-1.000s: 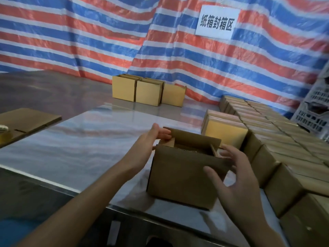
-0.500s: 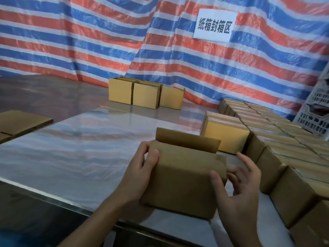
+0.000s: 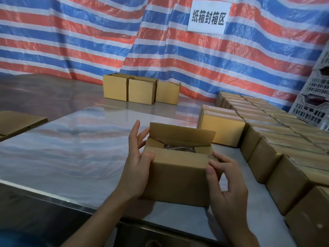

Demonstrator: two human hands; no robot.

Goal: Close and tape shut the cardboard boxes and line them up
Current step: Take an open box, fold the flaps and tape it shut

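Box [image 3: 178,177] on table [image 3: 71,157], left of rows [image 3: 277,139]

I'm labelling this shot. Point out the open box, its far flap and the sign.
open box [image 3: 178,180], head view, near side wall
far flap [image 3: 181,134], head view, flap's middle
sign [image 3: 208,16], head view, its centre

The left hand [image 3: 137,168] and right hand [image 3: 229,184] held the box [image 3: 178,179] (far flap [image 3: 181,132] upright); closed boxes [image 3: 284,139] stood right of the fingers [image 3: 220,160].
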